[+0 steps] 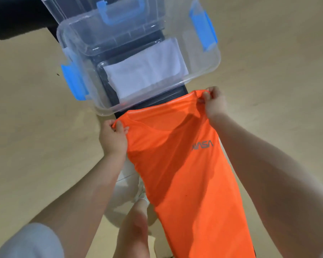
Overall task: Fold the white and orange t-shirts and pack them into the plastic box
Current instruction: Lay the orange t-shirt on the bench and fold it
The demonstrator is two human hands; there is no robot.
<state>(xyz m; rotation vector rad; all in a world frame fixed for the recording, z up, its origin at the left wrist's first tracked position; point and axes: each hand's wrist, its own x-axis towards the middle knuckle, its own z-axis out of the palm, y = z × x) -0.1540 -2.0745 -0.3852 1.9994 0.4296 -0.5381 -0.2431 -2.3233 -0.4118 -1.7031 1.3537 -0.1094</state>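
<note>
An orange t-shirt (183,164) with a grey NASA logo hangs in front of me, held up by its top edge. My left hand (113,138) grips the top left corner. My right hand (213,104) pinches the top right corner, slightly higher and farther away. The shirt's lower part drops out of the bottom of the view. Just beyond the shirt stands a clear plastic box (211,58) with blue latches, open. A folded white t-shirt (144,71) lies flat on its bottom.
The box rests on a narrow dark surface (157,101) above a tan floor (26,136). Its clear lid with a blue handle (119,12) sits behind it. My leg and a white shoe (141,190) show below the shirt.
</note>
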